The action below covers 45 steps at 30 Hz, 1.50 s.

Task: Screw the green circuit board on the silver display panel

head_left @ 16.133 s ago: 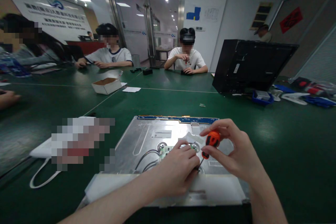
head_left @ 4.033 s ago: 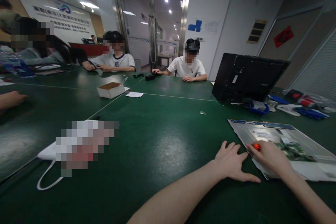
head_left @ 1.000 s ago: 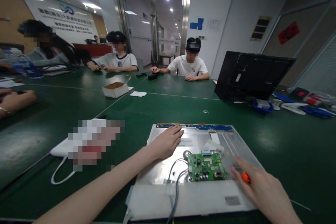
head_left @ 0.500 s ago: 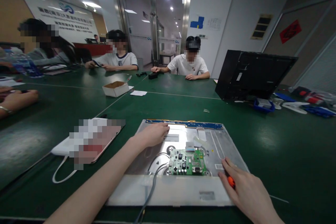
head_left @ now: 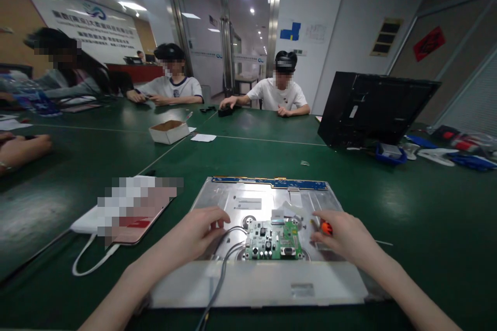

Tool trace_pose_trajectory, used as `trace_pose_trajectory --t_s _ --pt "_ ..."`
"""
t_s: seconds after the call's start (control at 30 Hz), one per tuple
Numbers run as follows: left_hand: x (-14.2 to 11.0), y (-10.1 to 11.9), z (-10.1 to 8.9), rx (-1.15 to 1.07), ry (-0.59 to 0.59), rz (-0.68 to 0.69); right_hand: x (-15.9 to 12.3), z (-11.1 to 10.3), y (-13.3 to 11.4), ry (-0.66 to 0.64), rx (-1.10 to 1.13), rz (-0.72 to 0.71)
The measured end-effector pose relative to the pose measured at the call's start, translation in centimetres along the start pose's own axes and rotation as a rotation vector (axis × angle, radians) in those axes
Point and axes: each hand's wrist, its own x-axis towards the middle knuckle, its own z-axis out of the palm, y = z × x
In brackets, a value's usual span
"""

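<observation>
A metal-backed display panel (head_left: 217,201) lies on the table in front of me. A green circuit board (head_left: 274,240) sits on its middle, with grey cables (head_left: 225,264) running from the board's left side over the front edge. Along the far edge runs a blue circuit strip (head_left: 272,183). My left hand (head_left: 205,227) is over the panel's left part near the cables, fingers loosely bent and apart, holding nothing visible. At the panel's right part, my right hand (head_left: 341,232) holds a screwdriver (head_left: 326,227); its orange handle end shows between the fingers and its thin shaft sticks out behind the hand.
A phone (head_left: 145,217) and a white power bank (head_left: 93,214) with a cable lie at left. Beyond are a small white box (head_left: 169,132) and paper (head_left: 203,137). A black monitor casing (head_left: 376,108) stands at right beside a blue tray (head_left: 390,153). Several people sit around the table.
My left hand has drawn back from the panel's far edge toward me. My right hand has moved from the right edge inward and away from me, with the screwdriver.
</observation>
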Motion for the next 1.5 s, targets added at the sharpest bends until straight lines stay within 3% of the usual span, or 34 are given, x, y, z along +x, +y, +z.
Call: trace_pose_trajectory --t_s 0.23,0.6,0.9,1.07,1.23,1.5 --pt "-0.4 -0.6 -1.1 -0.057 -0.063 -0.033 4.2 -0.7 0.3 -0.087 0.168 -0.254" --pt "0.1 0.1 -0.5 -0.13 -0.164 0.045 4.6 -0.2 0.5 -0.066 0.194 -0.325" --pt "0.8 -0.3 0.6 -0.148 -0.136 0.136 4.4 0.3 0.7 -0.022 0.174 -0.34" --pt "2.2 0.0 -0.4 -0.061 0.02 0.124 4.7 -0.6 0.7 0.002 0.169 -0.336" --pt "4.9 -0.3 -1.4 0.15 0.105 0.087 5.5 -1.6 -0.4 0.045 0.151 -0.347" --pt "8.3 -1.4 -0.9 0.178 -0.018 0.062 8.9 -2.0 -4.9 0.05 0.066 -0.413"
